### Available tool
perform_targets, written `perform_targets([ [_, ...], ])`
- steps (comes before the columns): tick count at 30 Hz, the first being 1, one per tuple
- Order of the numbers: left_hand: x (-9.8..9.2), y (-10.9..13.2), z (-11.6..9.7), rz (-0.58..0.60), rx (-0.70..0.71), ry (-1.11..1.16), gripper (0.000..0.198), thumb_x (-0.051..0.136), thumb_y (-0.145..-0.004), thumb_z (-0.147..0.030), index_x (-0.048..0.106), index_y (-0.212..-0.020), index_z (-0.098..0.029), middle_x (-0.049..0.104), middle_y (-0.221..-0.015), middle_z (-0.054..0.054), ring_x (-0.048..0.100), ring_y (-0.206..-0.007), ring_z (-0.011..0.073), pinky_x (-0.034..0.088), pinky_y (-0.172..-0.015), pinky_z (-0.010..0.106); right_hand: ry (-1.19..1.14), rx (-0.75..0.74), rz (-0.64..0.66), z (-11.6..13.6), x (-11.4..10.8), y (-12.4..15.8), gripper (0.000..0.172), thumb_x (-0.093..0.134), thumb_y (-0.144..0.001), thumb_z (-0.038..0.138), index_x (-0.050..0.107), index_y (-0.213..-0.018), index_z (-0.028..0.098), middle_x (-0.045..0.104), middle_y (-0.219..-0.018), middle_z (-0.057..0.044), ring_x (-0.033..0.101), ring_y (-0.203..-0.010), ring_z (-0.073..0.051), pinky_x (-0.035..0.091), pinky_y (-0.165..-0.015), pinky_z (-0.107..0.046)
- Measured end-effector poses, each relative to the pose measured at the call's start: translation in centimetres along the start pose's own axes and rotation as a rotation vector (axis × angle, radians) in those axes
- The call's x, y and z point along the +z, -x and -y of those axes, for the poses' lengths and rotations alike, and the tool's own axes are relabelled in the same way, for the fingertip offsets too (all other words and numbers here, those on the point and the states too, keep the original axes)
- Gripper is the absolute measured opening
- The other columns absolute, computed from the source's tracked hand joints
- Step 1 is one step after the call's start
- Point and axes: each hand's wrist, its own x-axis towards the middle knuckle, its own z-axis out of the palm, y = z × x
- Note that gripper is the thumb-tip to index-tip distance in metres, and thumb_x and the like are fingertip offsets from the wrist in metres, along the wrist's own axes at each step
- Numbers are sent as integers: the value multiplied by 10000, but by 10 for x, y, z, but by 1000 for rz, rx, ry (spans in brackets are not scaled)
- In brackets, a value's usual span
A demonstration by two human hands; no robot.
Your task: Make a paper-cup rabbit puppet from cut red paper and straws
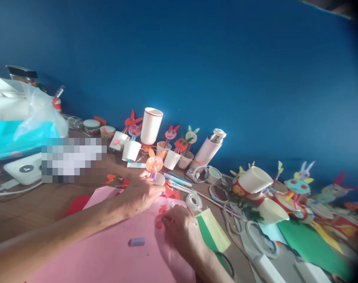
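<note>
My left hand (143, 190) is closed at a small white paper cup (159, 179), from which an orange paper bunny face (154, 162) stands up on a purple stick. Its fingertips meet at the base of that face. Over the pink paper (108, 251), my right hand (180, 226) has its fingers bent together beside a small red paper piece (158, 224); whatever they hold is too small to make out. A purple cap (137, 242) lies on the pink paper.
White cups with paper bunny faces stand behind, near stacked cups (152, 125) and a white thermos (208, 148). A tape roll (194, 201), pens (178, 180), yellow paper (216, 230) and scissors (261, 239) lie to the right. A plastic bag (26, 114) is at left.
</note>
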Motion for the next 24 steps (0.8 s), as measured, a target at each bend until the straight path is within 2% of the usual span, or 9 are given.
perform_targets([
  [3,-2,-1,-1,72,-32,-50,212,427,-839,-131,555,-680,-189,574,-569,-23,520,-587,143,322,-697,291,134,-89,36,6,2,0,65,579,-782,181,620,-750,222,626,-775,-24,539,-726,-187,313,-746,-338],
  [7,2,-1,-2,27,-47,-12,234,421,-838,-130,548,-648,-182,553,-546,-21,509,-570,136,326,-693,286,239,-139,82,8,7,4,76,554,-785,158,586,-755,220,601,-766,-30,519,-746,-203,293,-776,-375],
  [10,5,-1,-1,-5,-29,17,261,398,-845,-124,549,-641,-184,540,-532,-27,513,-573,135,330,-733,297,257,-143,94,6,11,6,88,545,-785,140,562,-751,219,595,-768,-25,508,-754,-208,284,-781,-386],
  [16,7,-1,1,56,-46,-59,250,387,-857,-148,559,-679,-188,577,-562,-15,535,-608,150,333,-751,320,203,-143,75,3,10,6,100,580,-767,136,547,-798,225,603,-823,-13,502,-773,-201,295,-758,-360],
  [21,10,0,2,50,-40,-47,250,388,-846,-139,565,-675,-186,578,-553,-17,529,-595,145,333,-743,321,288,-145,51,5,6,7,39,584,-785,193,552,-790,216,589,-803,-28,494,-768,-211,307,-771,-381],
  [24,8,0,1,25,-38,-46,248,390,-855,-142,576,-697,-186,578,-570,-16,535,-608,143,333,-759,320,321,-144,69,7,3,6,59,608,-781,215,553,-800,210,588,-815,-35,497,-804,-226,305,-807,-407],
])
